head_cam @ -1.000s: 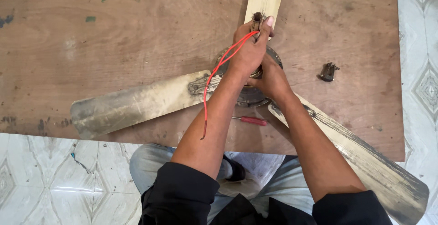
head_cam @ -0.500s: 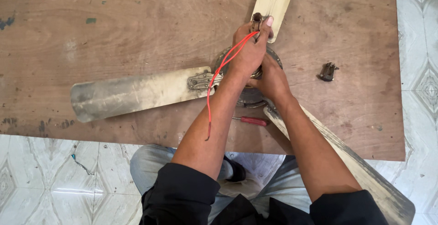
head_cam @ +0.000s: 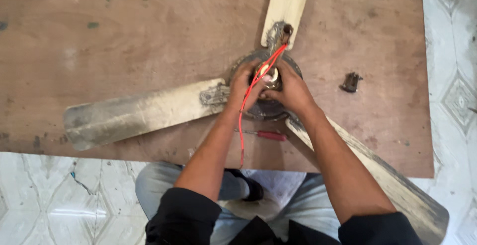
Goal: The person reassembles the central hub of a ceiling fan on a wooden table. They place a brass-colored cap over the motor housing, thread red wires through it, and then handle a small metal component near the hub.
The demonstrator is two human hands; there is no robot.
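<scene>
1. Ceiling fan motor hub (head_cam: 266, 107) sits mid-frame on the wooden board (head_cam: 124, 36), with both hands right on top of it
2. Left hand (head_cam: 244, 83) curled on the hub's left side – red wire (head_cam: 242, 121) runs down over it
3. Right hand (head_cam: 293, 88) grips the right side, fingertips pinching at the brass centre
4. Red-handled screwdriver (head_cam: 266, 135) lies just below the hub, small dark metal part (head_cam: 351, 82) to the right – both untouched

Worn plywood board (head_cam: 124, 31) on tiled floor (head_cam: 44, 200), bearing ceiling fan (head_cam: 144, 111), red-handled screwdriver (head_cam: 263, 135), small dark metal part (head_cam: 351, 82).
</scene>
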